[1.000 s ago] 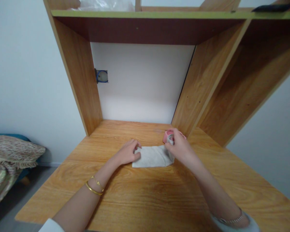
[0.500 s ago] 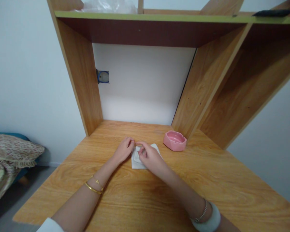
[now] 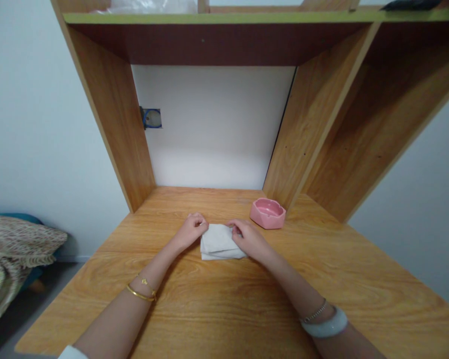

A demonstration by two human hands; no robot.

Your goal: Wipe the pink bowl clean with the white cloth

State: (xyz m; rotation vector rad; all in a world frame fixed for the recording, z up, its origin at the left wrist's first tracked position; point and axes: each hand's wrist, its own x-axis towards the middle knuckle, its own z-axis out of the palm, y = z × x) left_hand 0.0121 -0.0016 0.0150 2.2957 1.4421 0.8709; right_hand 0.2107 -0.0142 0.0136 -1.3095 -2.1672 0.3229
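Observation:
A white cloth, folded into layers, lies flat on the wooden desk in front of me. At its upper left corner, my left hand pinches the edge between thumb and fingers. My right hand grips the opposite edge on the right, its fingers curled over the cloth and hiding that corner. Just beyond my right hand stands a pink ashtray with notches in its rim; neither hand touches it.
The wooden desk is bounded by upright panels left and right. Overhead runs a shelf with a green edge, bearing a clear plastic bag. An open socket box is set in the back wall. A patterned blanket lies at far left.
My hands have moved apart, the right one going right. The cloth, bunched and mostly covered before, is now spread wider and flatter between them. The view has shifted slightly.

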